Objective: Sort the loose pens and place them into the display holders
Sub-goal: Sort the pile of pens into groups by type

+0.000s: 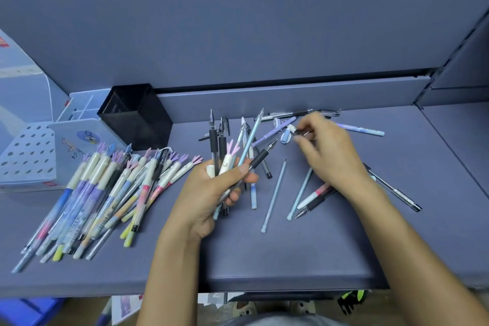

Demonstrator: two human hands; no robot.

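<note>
My left hand (211,193) grips a fanned bunch of pens (230,151), tips pointing up and away, at the middle of the grey shelf. My right hand (328,151) reaches over the scattered loose pens (275,193) on the right and pinches a small white and black pen part (292,128) between thumb and fingers. A purple pen (272,132) lies just left of that hand. A large sorted pile of pastel pens (105,193) lies on the left. A black mesh holder (137,116) and a clear display holder (76,114) stand at the back left.
A white perforated display stand (26,156) sits at the far left. The grey shelf (291,259) has a raised back wall and a step on its right side. Below its front edge are a blue crate (29,309) and a black and green object (352,299).
</note>
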